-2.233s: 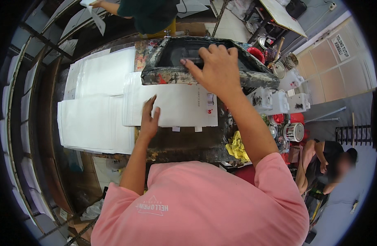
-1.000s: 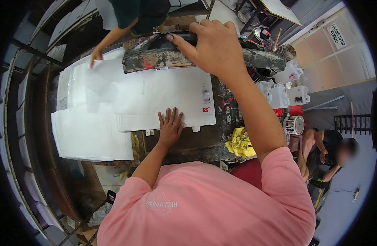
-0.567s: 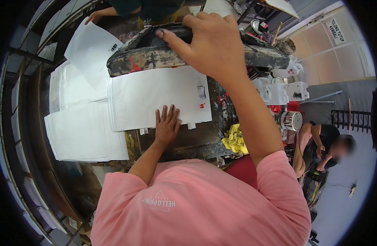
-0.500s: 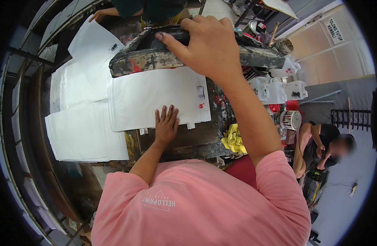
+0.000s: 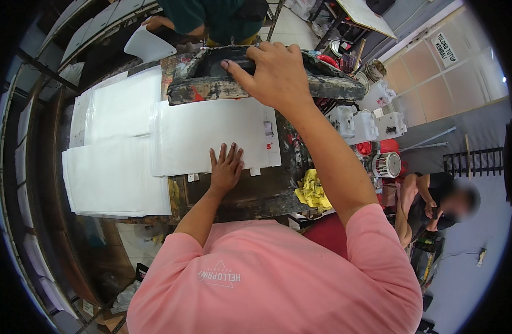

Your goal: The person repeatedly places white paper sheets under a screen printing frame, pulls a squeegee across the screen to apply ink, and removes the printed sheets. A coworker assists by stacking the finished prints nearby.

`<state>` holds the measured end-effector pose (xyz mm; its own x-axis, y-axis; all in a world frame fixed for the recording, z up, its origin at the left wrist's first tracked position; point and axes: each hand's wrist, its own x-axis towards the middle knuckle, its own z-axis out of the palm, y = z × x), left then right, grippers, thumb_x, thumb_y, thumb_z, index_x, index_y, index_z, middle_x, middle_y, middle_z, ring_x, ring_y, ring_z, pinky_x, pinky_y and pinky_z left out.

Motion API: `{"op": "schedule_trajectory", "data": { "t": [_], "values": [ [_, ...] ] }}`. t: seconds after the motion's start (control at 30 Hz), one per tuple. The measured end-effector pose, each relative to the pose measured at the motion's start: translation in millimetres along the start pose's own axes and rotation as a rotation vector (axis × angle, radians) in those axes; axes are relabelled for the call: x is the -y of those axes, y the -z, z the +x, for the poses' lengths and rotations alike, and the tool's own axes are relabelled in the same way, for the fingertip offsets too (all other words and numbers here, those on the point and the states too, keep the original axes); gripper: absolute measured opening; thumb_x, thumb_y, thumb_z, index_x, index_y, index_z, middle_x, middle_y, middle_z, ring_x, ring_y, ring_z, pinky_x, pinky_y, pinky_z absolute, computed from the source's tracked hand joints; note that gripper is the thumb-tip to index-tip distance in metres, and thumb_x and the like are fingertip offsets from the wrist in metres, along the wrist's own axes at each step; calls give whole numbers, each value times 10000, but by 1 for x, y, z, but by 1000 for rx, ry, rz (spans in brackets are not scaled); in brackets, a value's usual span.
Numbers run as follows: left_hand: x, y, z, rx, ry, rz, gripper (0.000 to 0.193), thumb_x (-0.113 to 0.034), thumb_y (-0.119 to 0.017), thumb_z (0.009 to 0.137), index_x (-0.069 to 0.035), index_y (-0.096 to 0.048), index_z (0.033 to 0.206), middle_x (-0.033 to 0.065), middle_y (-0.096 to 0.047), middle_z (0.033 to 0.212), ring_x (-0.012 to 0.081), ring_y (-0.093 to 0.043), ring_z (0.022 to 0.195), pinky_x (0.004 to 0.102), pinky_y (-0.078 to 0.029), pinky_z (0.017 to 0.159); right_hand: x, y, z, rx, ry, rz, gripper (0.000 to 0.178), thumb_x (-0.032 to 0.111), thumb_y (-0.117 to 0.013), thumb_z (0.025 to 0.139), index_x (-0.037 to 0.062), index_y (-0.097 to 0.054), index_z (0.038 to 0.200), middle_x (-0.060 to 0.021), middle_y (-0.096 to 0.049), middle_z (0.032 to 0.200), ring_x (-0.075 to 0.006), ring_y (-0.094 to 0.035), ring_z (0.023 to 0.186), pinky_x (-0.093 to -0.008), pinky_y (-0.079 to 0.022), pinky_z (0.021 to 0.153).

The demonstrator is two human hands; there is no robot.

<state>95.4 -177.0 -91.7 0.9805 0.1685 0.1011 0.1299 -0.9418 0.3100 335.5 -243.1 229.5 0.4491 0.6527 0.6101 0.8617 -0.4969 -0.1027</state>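
Observation:
My left hand [image 5: 227, 170] lies flat, fingers spread, on the near edge of a white paper sheet [image 5: 195, 131] with small grey and red prints at its right end. My right hand [image 5: 281, 78] grips the near bar of an ink-stained wooden screen-printing frame [image 5: 222, 88]. That frame is tilted up at the far side of the sheet, its near bar raised. The thumb shows on the near side of the grip; the fingertips over the bar are partly hidden.
More white sheets [image 5: 122, 175] overlap on the left of the stained worktable [image 5: 239, 195]. A crumpled yellow cloth [image 5: 311, 190] lies right, near paint cans [image 5: 386, 164] and white containers [image 5: 364, 127]. A co-worker stands beyond the table holding a sheet [image 5: 150, 44]; another person sits at right.
The co-worker's hand has carried a white sheet away from the left pile toward the far left. My left hand stays on the paper, my right on the raised screen-printing frame.

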Motion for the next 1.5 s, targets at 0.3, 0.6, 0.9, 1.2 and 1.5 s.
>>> {"op": "schedule_trajectory", "data": {
  "t": [0.3, 0.6, 0.9, 1.2, 1.5],
  "values": [
    [0, 7, -10, -1, -10, -100, 512, -351, -526, 1102, -154, -544, 1573, 117, -443, 1689, 422, -296, 1603, 760, -84, 1261, -1, 5, 8, 0, -18, 9, 612, 643, -695, 923, 41, -804, 898, -117, -729, 878, -310, -692, 859, -458, -419, 855],
    [-3, 14, -7, -159, -4, -68, 541, -398, -565, 1086, -150, -551, 1567, 150, -464, 1671, 397, -332, 1595, 701, -79, 1289, -1, 4, 8, 3, -11, -14, 602, 656, -677, 941, 68, -797, 891, -108, -727, 850, -300, -704, 870, -458, -434, 811],
    [-38, 209, 1, -514, 704, -2201, 1082, -725, -526, 1011, 65, -160, 1652, 294, -461, 1575, 441, -442, 1505, 546, -373, 1261, 21, -16, -90, 429, -15, -52, 727, 637, -626, 961, 28, -613, 1359, -177, -680, 1162, -358, -620, 1119, -517, -449, 933],
    [17, 81, -45, -73, 1268, -2152, 1330, -970, -423, 881, 78, -133, 1647, 314, -447, 1551, 446, -488, 1463, 522, -406, 1235, 33, -100, -257, 732, -95, 151, 481, 145, -762, 830, 125, -665, 1300, -107, -656, 1233, -320, -595, 1181, -524, -418, 984],
    [35, 47, -56, 93, 1269, -2100, 1287, -967, -356, 906, 45, -125, 1667, 282, -486, 1543, 387, -558, 1401, 482, -432, 1211, 2, -188, -206, 579, -106, 14, 482, 102, -760, 838, 135, -641, 1303, -65, -645, 1258, -296, -593, 1211, -536, -399, 1030]
  ]
}}
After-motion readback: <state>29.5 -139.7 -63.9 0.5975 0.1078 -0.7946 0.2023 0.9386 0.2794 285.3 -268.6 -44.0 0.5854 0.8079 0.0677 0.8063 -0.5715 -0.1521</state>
